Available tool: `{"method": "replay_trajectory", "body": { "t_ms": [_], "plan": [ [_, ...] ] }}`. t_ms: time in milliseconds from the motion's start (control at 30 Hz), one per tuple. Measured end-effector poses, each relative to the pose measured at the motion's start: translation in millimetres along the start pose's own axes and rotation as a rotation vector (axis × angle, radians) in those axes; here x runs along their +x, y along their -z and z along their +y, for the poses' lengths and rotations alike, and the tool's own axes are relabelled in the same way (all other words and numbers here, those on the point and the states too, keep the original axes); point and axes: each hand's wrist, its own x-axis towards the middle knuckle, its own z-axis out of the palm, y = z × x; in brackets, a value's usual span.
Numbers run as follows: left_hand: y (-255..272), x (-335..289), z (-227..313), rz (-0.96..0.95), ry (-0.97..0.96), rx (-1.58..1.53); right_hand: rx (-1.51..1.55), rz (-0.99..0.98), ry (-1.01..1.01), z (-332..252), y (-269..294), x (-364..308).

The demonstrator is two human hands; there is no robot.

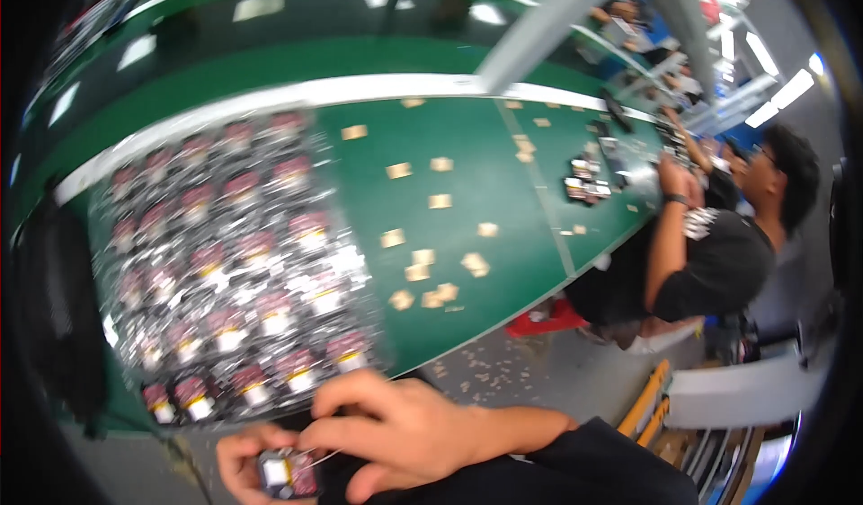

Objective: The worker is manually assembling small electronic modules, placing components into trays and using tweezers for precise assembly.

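A long green worktop (521, 208) runs across the room, above a grey floor (557, 379) speckled with pale bits. A fat grey post (562, 29) blocks some of the back. On the right, 1 co-worker (719, 267) in a black shirt works at the same worktop. A shiny clear tray (328, 208) holds rows of little parts, next to a black bag-like thing (58, 316). The right hand (409, 424) hides the tray's near corner; its fingers bend by a thin wire (328, 457), but I can't tell if they pinch it. The left hand (243, 460) grips 1 small dark part (279, 473), just off the worktop's near edge. Tan scraps (439, 201) dot the green.
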Motion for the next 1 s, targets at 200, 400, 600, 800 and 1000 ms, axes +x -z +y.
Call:
{"method": "replay_trajectory", "body": {
  "t_ms": [200, 400, 600, 800, 1000],
  "plan": [
    [-1, 19, -9, -0.139, -0.121, -0.200, -0.267, 0.101, 0.116, -2, -6, 4],
    [3, 15, -9, -0.136, -0.169, -0.183, -0.437, 0.147, 0.324, 15, -18, 5],
    [4, 18, -8, -0.156, -0.172, -0.187, -0.564, 0.232, 0.417, 23, -24, 6],
    [1, 19, -5, -0.133, -0.121, -0.182, -0.403, 0.241, 0.321, 25, -28, 3],
    [-1, 18, -8, -0.151, -0.174, -0.164, -0.252, 0.219, 0.214, 24, -27, 0]
  ]
}}
